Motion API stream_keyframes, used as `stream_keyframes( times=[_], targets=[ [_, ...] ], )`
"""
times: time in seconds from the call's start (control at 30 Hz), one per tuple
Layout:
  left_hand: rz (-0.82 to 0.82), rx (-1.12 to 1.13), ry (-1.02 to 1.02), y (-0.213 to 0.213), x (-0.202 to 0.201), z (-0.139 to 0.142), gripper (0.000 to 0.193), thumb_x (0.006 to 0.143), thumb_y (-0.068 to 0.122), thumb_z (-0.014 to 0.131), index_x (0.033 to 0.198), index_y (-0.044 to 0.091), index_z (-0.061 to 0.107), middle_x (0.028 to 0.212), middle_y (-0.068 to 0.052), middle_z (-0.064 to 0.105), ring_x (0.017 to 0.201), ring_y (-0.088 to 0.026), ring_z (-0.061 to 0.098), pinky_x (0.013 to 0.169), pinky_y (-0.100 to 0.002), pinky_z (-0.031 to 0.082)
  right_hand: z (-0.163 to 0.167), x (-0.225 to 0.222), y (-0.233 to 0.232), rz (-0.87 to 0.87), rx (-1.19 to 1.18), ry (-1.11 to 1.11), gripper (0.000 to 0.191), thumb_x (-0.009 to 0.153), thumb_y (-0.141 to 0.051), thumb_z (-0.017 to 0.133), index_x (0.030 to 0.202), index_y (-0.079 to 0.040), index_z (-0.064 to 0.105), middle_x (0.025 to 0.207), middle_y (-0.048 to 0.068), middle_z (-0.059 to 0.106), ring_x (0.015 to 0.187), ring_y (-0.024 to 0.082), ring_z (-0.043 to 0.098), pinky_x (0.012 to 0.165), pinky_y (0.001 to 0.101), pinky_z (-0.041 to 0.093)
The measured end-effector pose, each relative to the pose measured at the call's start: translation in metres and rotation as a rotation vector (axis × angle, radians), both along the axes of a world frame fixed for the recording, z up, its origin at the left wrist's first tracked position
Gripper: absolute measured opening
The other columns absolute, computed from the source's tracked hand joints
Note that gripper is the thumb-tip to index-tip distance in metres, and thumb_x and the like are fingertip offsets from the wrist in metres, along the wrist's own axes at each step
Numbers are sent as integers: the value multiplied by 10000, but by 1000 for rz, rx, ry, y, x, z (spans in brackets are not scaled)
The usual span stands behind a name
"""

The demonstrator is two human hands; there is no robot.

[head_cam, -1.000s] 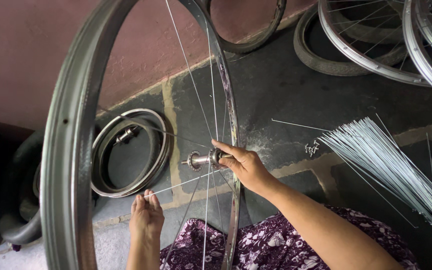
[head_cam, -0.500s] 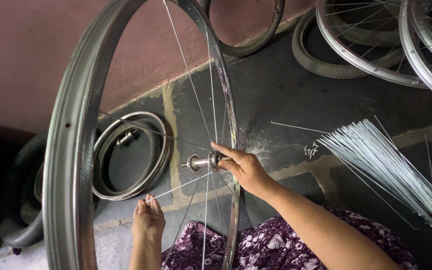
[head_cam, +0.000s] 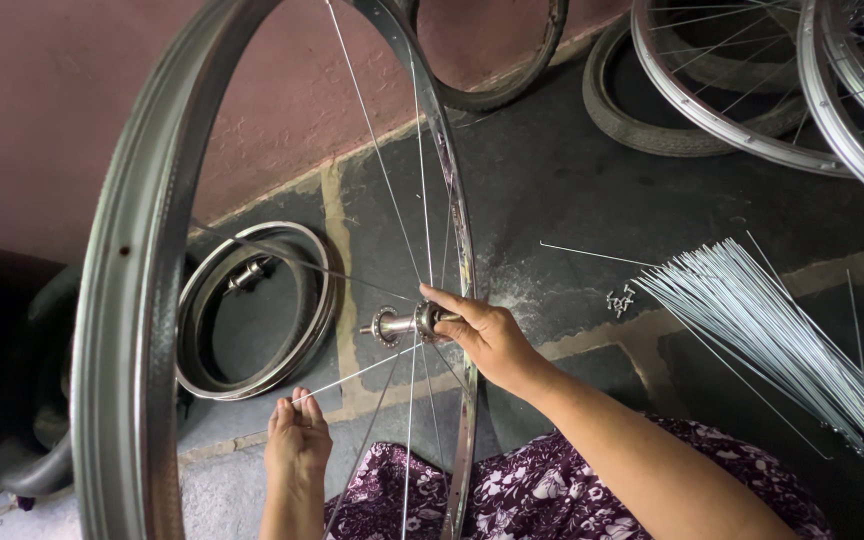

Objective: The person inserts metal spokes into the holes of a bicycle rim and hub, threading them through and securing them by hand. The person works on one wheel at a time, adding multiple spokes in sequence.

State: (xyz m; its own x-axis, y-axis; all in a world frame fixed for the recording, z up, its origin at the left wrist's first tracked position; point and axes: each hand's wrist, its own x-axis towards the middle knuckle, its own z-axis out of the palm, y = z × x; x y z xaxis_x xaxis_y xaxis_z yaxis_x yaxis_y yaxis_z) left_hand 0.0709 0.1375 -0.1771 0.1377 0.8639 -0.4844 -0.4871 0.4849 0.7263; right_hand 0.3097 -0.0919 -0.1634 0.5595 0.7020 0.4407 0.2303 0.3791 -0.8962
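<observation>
A person seated on a dark stone floor point(head_cam: 572, 190) holds one upright silver bicycle rim point(head_cam: 137, 300) with a single metal hub point(head_cam: 402, 323) at its centre, joined to the rim by roughly nine thin spokes point(head_cam: 377, 160). Near the floor's right edge lies one fanned bundle of loose spokes point(head_cam: 762, 325), with one stray spoke and a small heap of nipples point(head_cam: 619, 299) just beside it. One more rim point(head_cam: 252, 310) lies flat by the pink wall point(head_cam: 62, 110) at the left, a second hub point(head_cam: 247, 272) resting inside it. At least two spoked wheels point(head_cam: 752, 120) and two tyres point(head_cam: 642, 125) lie at the top right corner.

The right hand point(head_cam: 487, 335) is curled, fingers closed around the hub's right end. The left hand point(head_cam: 297, 445), fingers pressed together and pointing up, pinches a single spoke point(head_cam: 352, 377) that runs toward the hub.

Compared with a second ago, the hub and right hand sit a little further right in the view, and the left hand has shifted slightly right; both grips are unchanged.
</observation>
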Motion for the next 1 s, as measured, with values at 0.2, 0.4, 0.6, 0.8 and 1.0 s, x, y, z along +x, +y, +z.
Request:
stream_keyframes(
  times=[0.2,0.4,0.6,0.8,1.0],
  targets=[
    [-38,-7,-17,0,2,-7,156,1045,228,559,1156,118,564,1192,-62,692,1039,-194,708,866,-329,571,-3,0,0,-12,-27,-13,498,998,-98,625,1478,-182,521,1141,70,758,993,136,751,899,275,649],
    [-77,-205,-95,-19,21,-4,143,1031,187,589,1092,59,609,1113,-132,724,1005,-208,734,873,-298,563,-6,1,-1,-14,-14,-25,526,998,-34,607,1493,-184,509,1125,68,755,991,124,744,907,271,641],
    [-468,-33,26,-66,43,15,101,985,128,654,996,30,635,1006,-131,706,927,-219,691,841,-313,577,-2,1,-1,19,-10,41,508,997,-14,592,1482,-148,520,1220,82,715,984,122,722,894,267,635],
    [-557,1159,709,-103,60,42,168,923,128,765,1075,72,719,1068,-74,707,984,-183,689,865,-310,562,3,2,-3,22,-20,72,481,1005,-54,610,1474,-140,542,1221,74,733,992,108,716,878,261,618],
    [-368,1994,1041,-113,89,94,542,715,202,853,1190,66,631,1305,-151,574,1210,-334,569,975,-427,484,8,2,-3,-9,-77,68,501,990,-63,634,1477,-145,552,1148,89,751,977,125,704,869,270,582]
  ],
)
